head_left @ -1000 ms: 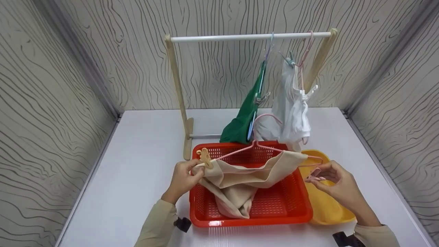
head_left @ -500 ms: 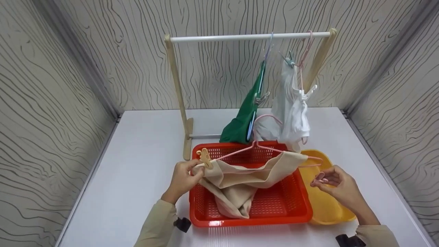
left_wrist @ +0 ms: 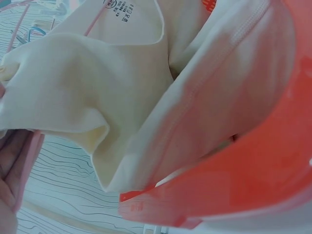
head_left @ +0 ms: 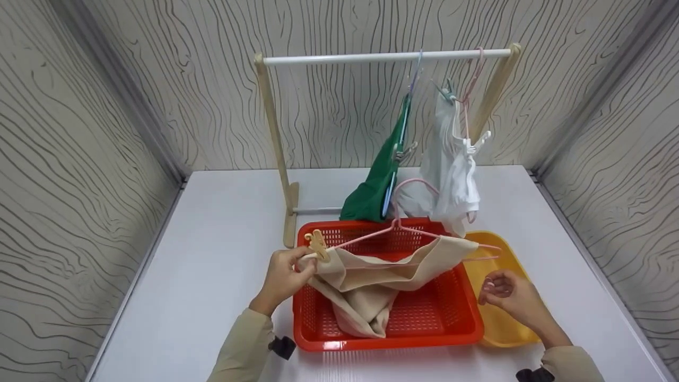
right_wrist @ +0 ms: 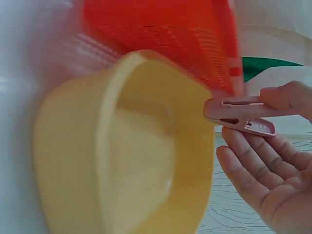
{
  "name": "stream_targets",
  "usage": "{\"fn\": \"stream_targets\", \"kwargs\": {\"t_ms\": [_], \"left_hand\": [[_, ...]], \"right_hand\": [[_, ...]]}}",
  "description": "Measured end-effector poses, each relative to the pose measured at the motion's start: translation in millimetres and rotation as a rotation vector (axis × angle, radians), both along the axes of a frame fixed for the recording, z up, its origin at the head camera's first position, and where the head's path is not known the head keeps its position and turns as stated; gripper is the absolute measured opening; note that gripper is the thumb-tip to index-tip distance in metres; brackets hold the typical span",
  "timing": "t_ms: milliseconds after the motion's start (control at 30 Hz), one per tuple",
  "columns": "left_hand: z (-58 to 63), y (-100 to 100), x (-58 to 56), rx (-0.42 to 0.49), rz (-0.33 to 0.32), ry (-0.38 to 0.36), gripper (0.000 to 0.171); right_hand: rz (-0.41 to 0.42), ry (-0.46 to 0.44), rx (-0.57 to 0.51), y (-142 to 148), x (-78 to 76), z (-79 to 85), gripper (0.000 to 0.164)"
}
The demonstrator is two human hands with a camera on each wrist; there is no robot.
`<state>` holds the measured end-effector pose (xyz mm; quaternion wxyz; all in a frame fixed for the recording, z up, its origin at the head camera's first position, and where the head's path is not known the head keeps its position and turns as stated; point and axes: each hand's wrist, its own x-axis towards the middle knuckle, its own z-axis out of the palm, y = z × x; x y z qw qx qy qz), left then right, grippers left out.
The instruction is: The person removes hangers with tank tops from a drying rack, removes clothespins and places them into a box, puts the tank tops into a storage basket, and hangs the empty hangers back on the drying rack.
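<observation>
My left hand (head_left: 284,278) pinches the left end of a pink clothes hanger (head_left: 366,237) together with the cream garment (head_left: 371,302) draped over it. A pale yellow clothespin (head_left: 318,245) clips the cloth right beside those fingers. The garment's lower part sags into the red basket (head_left: 388,345), and the hanger's right end sticks out bare past the cloth. Over the yellow basin (right_wrist: 105,146), my right hand (head_left: 517,300) holds a pink clothespin (right_wrist: 239,111) between thumb and fingers, apart from the hanger. The left wrist view shows the garment's neckline and printed label close up.
Behind the basket stands a clothes rack with a white rail (head_left: 339,58). A green garment (head_left: 379,175) and a white garment (head_left: 461,180) hang on its right half, held with clothespins. Wood-patterned walls enclose the white table (head_left: 212,254).
My right hand with the pink clothespin has moved away from the hanger's right end, down toward me over the yellow basin. The left hand has stayed in place.
</observation>
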<state>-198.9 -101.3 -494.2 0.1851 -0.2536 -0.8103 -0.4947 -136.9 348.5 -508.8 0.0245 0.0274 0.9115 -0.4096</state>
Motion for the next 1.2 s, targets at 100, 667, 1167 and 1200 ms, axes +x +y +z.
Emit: {"fn": "stream_targets", "kwargs": {"t_ms": [100, 667, 1167, 1200], "left_hand": [[0.2, 0, 0.5, 0.002, 0.0, 0.003, 0.009], [25.3, 7, 15.6, 0.029, 0.001, -0.002, 0.008], [33.2, 8, 19.8, 0.023, 0.004, 0.032, 0.01], [30.4, 8, 18.3, 0.021, 0.006, 0.029, 0.01]], "right_hand": [[0.025, -0.014, 0.0, 1, -0.4, -9.3, 0.035], [-0.036, -0.147, 0.08, 1, 0.5, -42.0, 0.027], [-0.036, -0.33, 0.148, 0, -3.8, -55.1, 0.025], [-0.043, -0.344, 0.138, 0, -3.9, -55.8, 0.026]]}}
